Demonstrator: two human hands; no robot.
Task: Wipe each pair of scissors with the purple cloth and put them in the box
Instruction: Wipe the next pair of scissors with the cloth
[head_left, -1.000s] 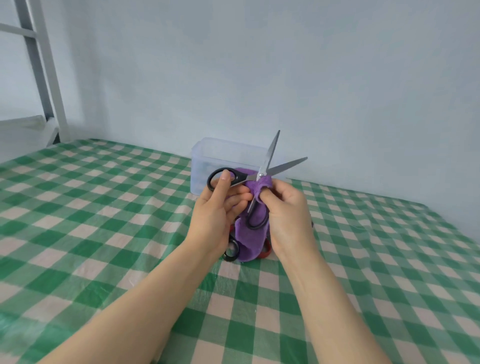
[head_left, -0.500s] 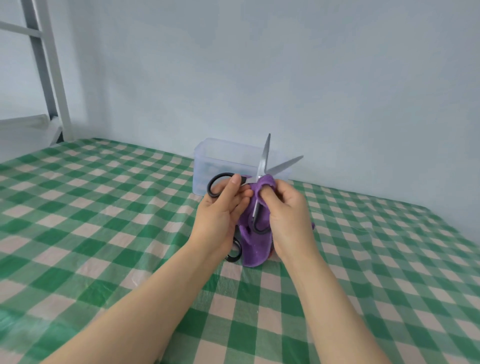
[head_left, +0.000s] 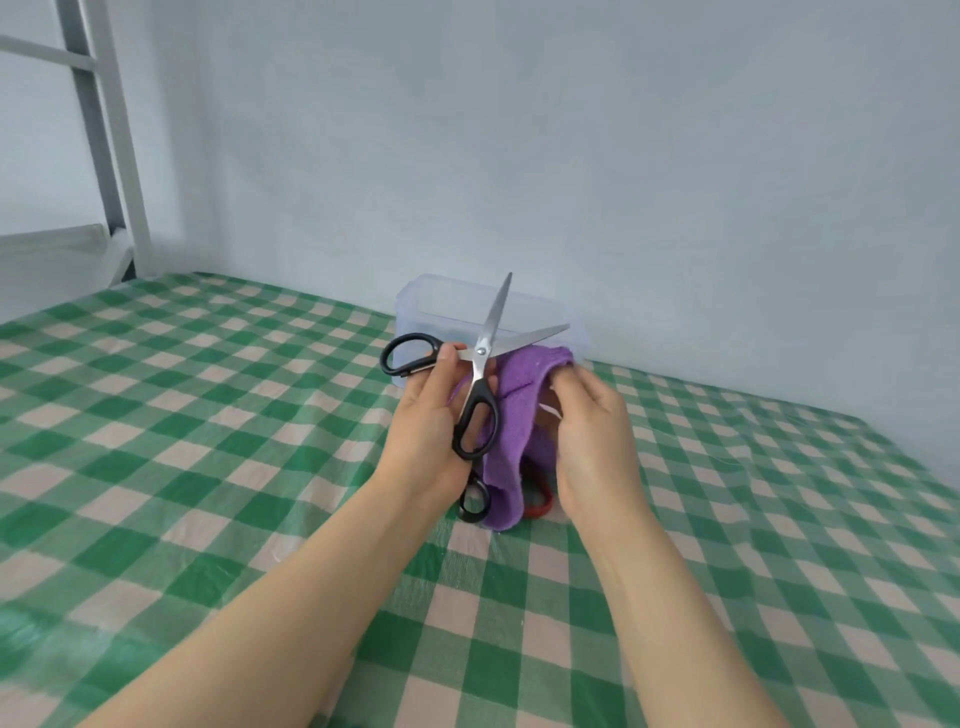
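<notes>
The left hand (head_left: 431, 415) is closed around a pair of black-handled scissors (head_left: 480, 358). The thumb presses on the shank just behind the pivot. One handle ring juts out to the left and the other hangs down across the fingers. This hold looks chosen to keep the blades spread and raised, so each steel face is bare and reachable.

The right hand (head_left: 587, 431) has its fingers curled into the top of the purple cloth (head_left: 514, 415). The bunched fabric sits just under the lower blade, and I cannot tell whether it touches the blade. The rest of the cloth drapes down between the two hands to the surface (head_left: 218, 467), which has a green-checked cover. Gathering the cloth at the fingertips likely gives a padded grip for running along a sharp edge.

Below the hands, a black handle ring (head_left: 474, 501) and a red handle ring (head_left: 537, 506) show from under the cloth. They apparently belong to further pairs waiting their turn.

Beyond the blades, against the wall, stands the clear box (head_left: 452, 306), open-topped and close enough to drop this pair into. I judge the wiping to be under way, with this pair not yet boxed.
</notes>
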